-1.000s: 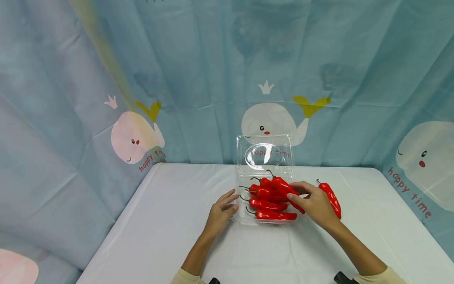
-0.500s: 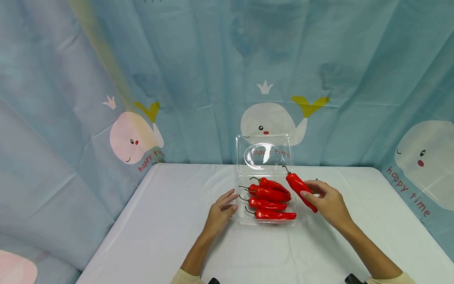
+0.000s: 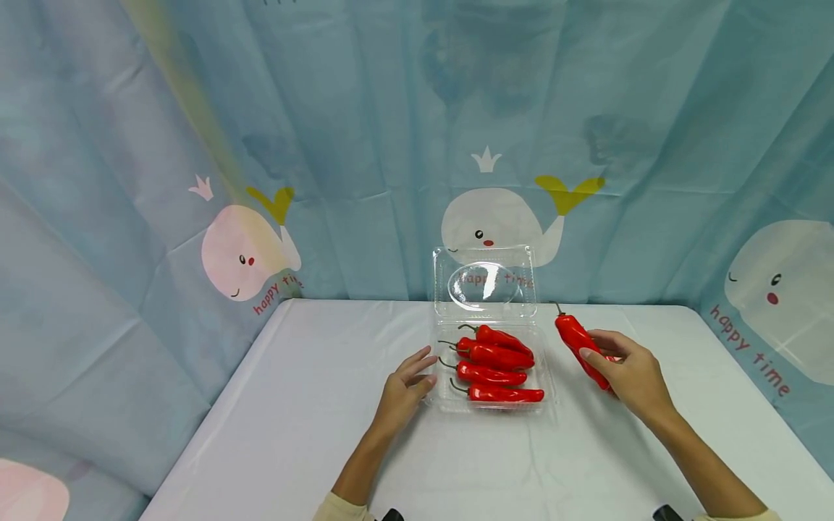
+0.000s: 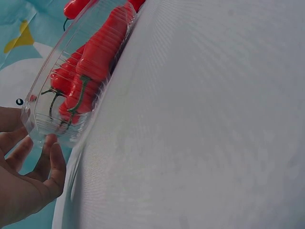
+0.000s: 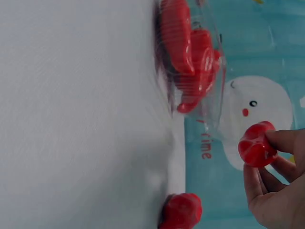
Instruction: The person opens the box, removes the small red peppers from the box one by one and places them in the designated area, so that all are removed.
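Observation:
My right hand (image 3: 628,373) pinches a red chili pepper (image 3: 576,344) between thumb and fingers, its green stem pointing up and away. In the right wrist view that held pepper (image 5: 257,144) shows its tip end, raised above the table. My left hand (image 3: 404,391) has its fingers spread at the left side of a clear plastic clamshell box (image 3: 547,394). In the left wrist view its fingertips (image 4: 51,139) are right at the box's end wall. Several red peppers (image 3: 498,394) lie in the box, stems toward the left.
The box's clear lid (image 3: 485,286) stands raised at the back, near the table's far edge. Another red pepper (image 5: 182,210) lies on the white table (image 3: 293,420), mostly hidden behind my right hand in the head view. A blue curtain (image 3: 365,239) with whale prints hangs behind.
My right hand has lifted the pepper away from over the box and carried it right, now over the table beside the box. The left hand stays where it was.

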Demonstrator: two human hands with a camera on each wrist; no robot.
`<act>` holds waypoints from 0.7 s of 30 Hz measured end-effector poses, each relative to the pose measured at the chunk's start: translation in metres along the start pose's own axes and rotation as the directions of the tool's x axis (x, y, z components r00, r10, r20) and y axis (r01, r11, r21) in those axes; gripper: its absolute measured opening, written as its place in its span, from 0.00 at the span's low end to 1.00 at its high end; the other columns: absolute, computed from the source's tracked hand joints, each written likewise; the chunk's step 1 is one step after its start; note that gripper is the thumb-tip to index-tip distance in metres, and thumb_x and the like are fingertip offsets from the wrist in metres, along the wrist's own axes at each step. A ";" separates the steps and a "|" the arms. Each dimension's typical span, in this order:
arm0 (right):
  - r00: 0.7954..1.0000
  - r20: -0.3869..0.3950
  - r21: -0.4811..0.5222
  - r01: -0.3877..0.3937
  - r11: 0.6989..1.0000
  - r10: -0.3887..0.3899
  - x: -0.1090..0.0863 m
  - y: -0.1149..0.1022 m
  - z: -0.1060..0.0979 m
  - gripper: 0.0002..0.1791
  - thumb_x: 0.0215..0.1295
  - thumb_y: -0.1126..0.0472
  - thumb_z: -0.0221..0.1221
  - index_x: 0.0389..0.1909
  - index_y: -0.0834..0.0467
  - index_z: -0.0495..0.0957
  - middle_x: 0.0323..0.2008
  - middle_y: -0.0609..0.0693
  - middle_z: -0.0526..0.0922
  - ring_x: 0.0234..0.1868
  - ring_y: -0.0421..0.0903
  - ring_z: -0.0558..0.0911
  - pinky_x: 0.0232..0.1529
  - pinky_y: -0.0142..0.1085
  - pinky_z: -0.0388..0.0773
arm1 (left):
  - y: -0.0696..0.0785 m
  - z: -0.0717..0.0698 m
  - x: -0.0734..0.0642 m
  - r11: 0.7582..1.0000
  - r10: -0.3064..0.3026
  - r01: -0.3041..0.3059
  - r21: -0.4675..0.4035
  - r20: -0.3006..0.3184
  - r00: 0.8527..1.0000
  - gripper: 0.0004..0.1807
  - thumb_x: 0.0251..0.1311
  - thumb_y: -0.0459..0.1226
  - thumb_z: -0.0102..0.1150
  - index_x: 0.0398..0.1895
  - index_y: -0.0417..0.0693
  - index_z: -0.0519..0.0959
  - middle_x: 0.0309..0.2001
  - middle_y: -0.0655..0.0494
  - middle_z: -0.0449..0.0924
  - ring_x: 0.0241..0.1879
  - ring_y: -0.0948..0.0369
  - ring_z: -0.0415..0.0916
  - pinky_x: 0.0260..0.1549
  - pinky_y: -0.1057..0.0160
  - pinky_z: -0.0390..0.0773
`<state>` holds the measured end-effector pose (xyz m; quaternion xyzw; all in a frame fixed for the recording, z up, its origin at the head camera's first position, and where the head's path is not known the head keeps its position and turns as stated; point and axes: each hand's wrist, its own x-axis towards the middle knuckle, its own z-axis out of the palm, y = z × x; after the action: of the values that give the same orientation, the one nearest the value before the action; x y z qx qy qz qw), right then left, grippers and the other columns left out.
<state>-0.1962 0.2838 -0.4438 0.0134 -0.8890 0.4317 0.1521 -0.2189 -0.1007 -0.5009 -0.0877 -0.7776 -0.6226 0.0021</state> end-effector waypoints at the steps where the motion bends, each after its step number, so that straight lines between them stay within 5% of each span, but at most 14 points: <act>1: 1.000 -0.005 -0.006 -0.003 1.000 0.003 0.000 0.002 -0.001 0.28 0.76 0.50 0.64 0.69 0.61 0.77 0.60 0.68 0.82 0.54 0.63 0.80 0.32 0.29 0.83 | 0.000 0.000 0.000 1.000 0.002 -0.002 -0.003 0.001 1.000 0.21 0.75 0.34 0.60 0.69 0.44 0.80 0.79 0.54 0.68 0.65 0.43 0.79 0.55 0.58 0.86; 11: 0.998 -0.041 -0.048 -0.042 0.998 0.040 0.000 0.023 -0.014 0.30 0.78 0.52 0.62 0.71 0.65 0.73 0.61 0.72 0.80 0.56 0.66 0.80 0.33 0.22 0.78 | -0.001 -0.001 0.000 1.000 0.004 -0.003 -0.021 0.012 1.000 0.21 0.75 0.32 0.59 0.69 0.42 0.80 0.79 0.52 0.67 0.64 0.43 0.80 0.54 0.66 0.84; 21: 0.993 -0.060 -0.073 -0.110 0.991 0.106 -0.001 0.043 -0.028 0.32 0.78 0.51 0.60 0.72 0.68 0.70 0.62 0.76 0.77 0.58 0.73 0.78 0.30 0.26 0.83 | -0.001 -0.001 0.000 1.000 -0.019 0.019 -0.007 0.014 1.000 0.21 0.75 0.33 0.59 0.69 0.44 0.80 0.79 0.56 0.67 0.65 0.45 0.79 0.52 0.69 0.83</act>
<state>-0.1951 0.3323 -0.4608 -0.0524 -0.8995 0.4055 0.1537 -0.2193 -0.1015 -0.5012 -0.0848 -0.7761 -0.6249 -0.0094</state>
